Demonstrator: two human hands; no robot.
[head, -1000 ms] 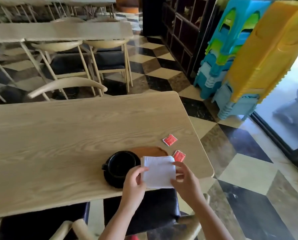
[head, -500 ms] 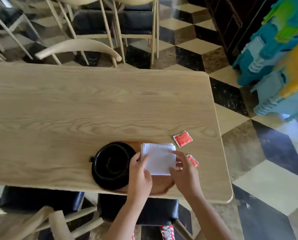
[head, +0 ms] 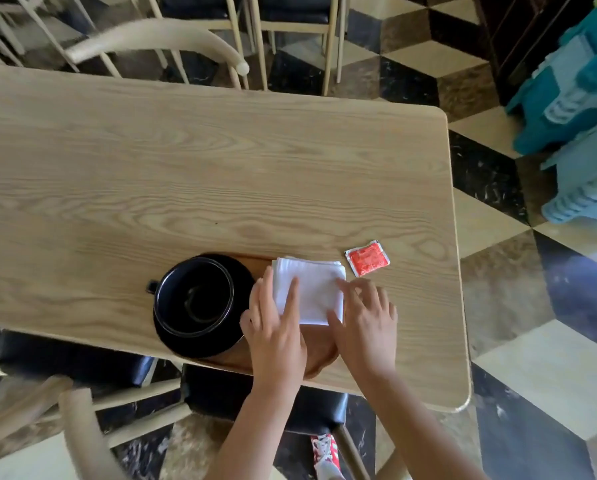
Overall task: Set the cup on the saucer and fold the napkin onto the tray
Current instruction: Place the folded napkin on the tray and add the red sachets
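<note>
A black cup [head: 195, 296] stands on a black saucer [head: 200, 342] at the left end of a brown wooden tray [head: 319, 355], near the table's front edge. A folded white napkin [head: 312, 289] lies flat on the tray's right part. My left hand [head: 276, 327] rests on the napkin's left side with its fingers spread and pressing down. My right hand [head: 368, 322] lies flat on the napkin's right lower corner, fingers apart. Neither hand grips anything.
A red sachet [head: 367, 258] lies on the light wooden table [head: 186, 168] just right of the napkin. Chairs [head: 158, 39] stand behind and in front of the table. Stacked blue plastic stools [head: 574, 109] stand on the checkered floor at the right.
The napnkin has gone from held above the tray to lying flat on it, and both hands now press on it. The camera tilted down; the second red sachet is hidden under my right hand.
</note>
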